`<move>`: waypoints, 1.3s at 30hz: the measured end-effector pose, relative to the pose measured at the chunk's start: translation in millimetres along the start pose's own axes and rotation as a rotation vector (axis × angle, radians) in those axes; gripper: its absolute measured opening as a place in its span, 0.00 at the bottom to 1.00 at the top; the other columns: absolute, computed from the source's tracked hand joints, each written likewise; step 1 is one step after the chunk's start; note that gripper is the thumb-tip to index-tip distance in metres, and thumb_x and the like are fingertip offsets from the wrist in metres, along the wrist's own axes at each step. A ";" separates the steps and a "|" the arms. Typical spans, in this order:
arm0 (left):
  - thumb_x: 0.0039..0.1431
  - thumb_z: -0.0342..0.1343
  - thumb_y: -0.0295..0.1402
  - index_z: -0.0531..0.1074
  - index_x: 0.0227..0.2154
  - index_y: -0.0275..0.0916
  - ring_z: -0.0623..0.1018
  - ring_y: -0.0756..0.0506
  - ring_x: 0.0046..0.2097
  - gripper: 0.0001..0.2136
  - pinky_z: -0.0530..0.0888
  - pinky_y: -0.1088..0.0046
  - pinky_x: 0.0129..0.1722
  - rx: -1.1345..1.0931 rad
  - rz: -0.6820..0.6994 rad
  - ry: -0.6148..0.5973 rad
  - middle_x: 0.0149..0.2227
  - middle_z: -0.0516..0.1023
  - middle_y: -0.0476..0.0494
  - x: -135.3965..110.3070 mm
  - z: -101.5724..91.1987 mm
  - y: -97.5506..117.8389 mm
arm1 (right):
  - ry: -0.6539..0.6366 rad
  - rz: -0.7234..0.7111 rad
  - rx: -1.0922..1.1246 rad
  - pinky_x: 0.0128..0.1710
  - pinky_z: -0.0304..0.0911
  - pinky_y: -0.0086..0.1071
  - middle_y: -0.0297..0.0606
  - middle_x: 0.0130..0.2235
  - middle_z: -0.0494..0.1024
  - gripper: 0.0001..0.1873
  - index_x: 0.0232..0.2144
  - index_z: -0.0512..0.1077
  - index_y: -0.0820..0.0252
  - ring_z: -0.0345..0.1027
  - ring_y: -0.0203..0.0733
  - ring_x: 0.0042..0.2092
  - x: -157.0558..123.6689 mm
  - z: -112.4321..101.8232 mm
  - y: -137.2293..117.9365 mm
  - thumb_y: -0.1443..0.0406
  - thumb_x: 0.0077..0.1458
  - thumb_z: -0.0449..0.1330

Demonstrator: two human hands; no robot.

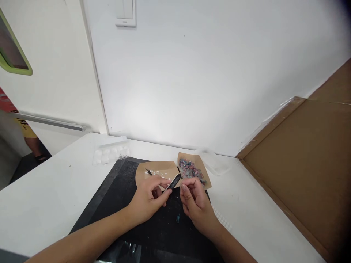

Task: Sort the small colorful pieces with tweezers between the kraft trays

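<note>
My left hand (150,197) is closed on a nail file (174,181), a flat dark strip with a rounded end and a pale edge. Close by on the right, my right hand (196,202) pinches thumb and forefinger together near the file's tip; whatever lies between them is too small to make out. Behind my left hand, a brown paper tray (141,174) holds small white pieces and a dark sliver. Beyond my right hand, a second brown paper tray (206,179) is filled with small pink, grey and teal pieces.
A black mat (109,204) covers the middle of the white table (55,175), with a small teal piece (178,218) on it. Clear plastic packaging (109,155) lies back left. White dots (222,217) show beside my right wrist. A cardboard panel (298,160) stands on the right.
</note>
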State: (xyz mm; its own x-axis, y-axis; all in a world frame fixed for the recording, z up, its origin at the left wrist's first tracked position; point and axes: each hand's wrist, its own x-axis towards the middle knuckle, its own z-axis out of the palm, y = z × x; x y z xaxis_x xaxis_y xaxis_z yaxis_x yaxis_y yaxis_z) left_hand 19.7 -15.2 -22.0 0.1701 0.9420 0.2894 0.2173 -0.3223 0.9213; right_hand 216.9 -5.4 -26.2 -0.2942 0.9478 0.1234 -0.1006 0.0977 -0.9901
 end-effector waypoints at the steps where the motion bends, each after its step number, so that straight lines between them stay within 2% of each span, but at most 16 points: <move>1: 0.66 0.61 0.37 0.77 0.49 0.41 0.80 0.52 0.25 0.12 0.72 0.79 0.25 0.006 0.005 0.001 0.36 0.78 0.47 0.0 -0.3 -0.2 | -0.003 0.013 0.008 0.16 0.47 0.21 0.25 0.29 0.60 0.16 0.39 0.60 0.51 0.47 0.30 0.24 0.4 -0.4 -1.2 0.49 0.68 0.57; 7: 0.66 0.60 0.37 0.77 0.49 0.41 0.80 0.52 0.25 0.12 0.71 0.80 0.24 0.027 0.019 0.003 0.36 0.78 0.47 0.6 -1.1 -0.7 | 0.000 0.023 0.004 0.17 0.47 0.22 0.21 0.25 0.57 0.17 0.40 0.60 0.51 0.43 0.30 0.22 5.1 -7.9 1.0 0.47 0.67 0.57; 13: 0.66 0.59 0.36 0.77 0.49 0.40 0.79 0.53 0.24 0.11 0.71 0.79 0.24 0.059 0.031 -0.025 0.38 0.77 0.48 -0.2 -0.9 3.7 | 0.031 -0.049 -0.127 0.21 0.55 0.25 0.24 0.25 0.63 0.15 0.42 0.63 0.52 0.55 0.31 0.22 10.2 -14.8 9.7 0.50 0.67 0.58; 19: 0.67 0.58 0.36 0.78 0.47 0.40 0.78 0.53 0.24 0.10 0.72 0.79 0.26 0.094 0.011 -0.045 0.36 0.75 0.49 -0.1 -1.5 10.6 | 0.073 -0.367 -0.407 0.30 0.66 0.32 0.36 0.37 0.72 0.06 0.39 0.70 0.54 0.67 0.36 0.31 10.0 -13.1 4.5 0.59 0.66 0.61; 22: 0.68 0.56 0.36 0.79 0.42 0.40 0.76 0.53 0.25 0.08 0.71 0.78 0.26 0.151 0.007 -0.075 0.35 0.75 0.48 -1.0 -1.6 13.6 | 0.052 -0.477 -0.536 0.31 0.65 0.33 0.35 0.36 0.74 0.02 0.39 0.71 0.54 0.68 0.37 0.31 8.6 -11.3 3.9 0.64 0.66 0.61; 25: 0.69 0.55 0.35 0.80 0.39 0.40 0.75 0.53 0.27 0.09 0.71 0.78 0.27 0.187 0.031 -0.098 0.36 0.75 0.46 -1.9 -1.4 14.7 | 0.050 -0.550 -0.623 0.30 0.63 0.32 0.33 0.34 0.76 0.02 0.37 0.72 0.54 0.66 0.35 0.28 7.9 -9.3 4.2 0.66 0.65 0.62; 28: 0.69 0.55 0.35 0.81 0.39 0.40 0.74 0.52 0.28 0.10 0.70 0.78 0.27 0.199 0.057 -0.078 0.37 0.75 0.45 -1.5 -1.2 13.2 | 0.078 -0.555 -0.712 0.28 0.61 0.31 0.32 0.34 0.78 0.03 0.36 0.73 0.53 0.64 0.34 0.26 7.9 -8.2 2.7 0.65 0.65 0.62; 31: 0.68 0.56 0.35 0.82 0.41 0.41 0.73 0.51 0.28 0.10 0.69 0.77 0.27 0.203 0.068 -0.058 0.36 0.75 0.45 -1.3 -1.3 12.1 | 0.106 -0.519 -0.745 0.28 0.62 0.31 0.32 0.35 0.79 0.03 0.36 0.74 0.53 0.66 0.35 0.27 7.7 -8.4 0.1 0.63 0.66 0.62; 35: 0.66 0.58 0.34 0.81 0.49 0.42 0.72 0.50 0.29 0.12 0.69 0.75 0.30 0.215 0.017 -0.010 0.35 0.75 0.46 -4.2 -1.0 15.1 | 0.133 -0.458 -0.741 0.28 0.62 0.31 0.33 0.34 0.80 0.06 0.36 0.74 0.54 0.68 0.36 0.27 7.4 -9.5 -1.2 0.61 0.67 0.61; 39: 0.64 0.59 0.33 0.80 0.53 0.45 0.73 0.49 0.32 0.16 0.70 0.73 0.35 0.219 -0.009 -0.017 0.34 0.75 0.47 -6.8 0.2 16.9 | 0.146 -0.447 -0.752 0.28 0.62 0.32 0.33 0.31 0.77 0.08 0.36 0.73 0.55 0.67 0.37 0.26 8.5 -10.7 0.0 0.59 0.67 0.60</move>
State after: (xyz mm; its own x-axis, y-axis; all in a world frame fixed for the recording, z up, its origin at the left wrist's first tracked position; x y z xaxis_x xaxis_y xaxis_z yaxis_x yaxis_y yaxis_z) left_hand 22.4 -27.1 -8.4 0.1833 0.9438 0.2750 0.4226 -0.3282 0.8448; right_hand 224.6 5.9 -25.9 -0.2473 0.7978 0.5499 0.4894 0.5927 -0.6397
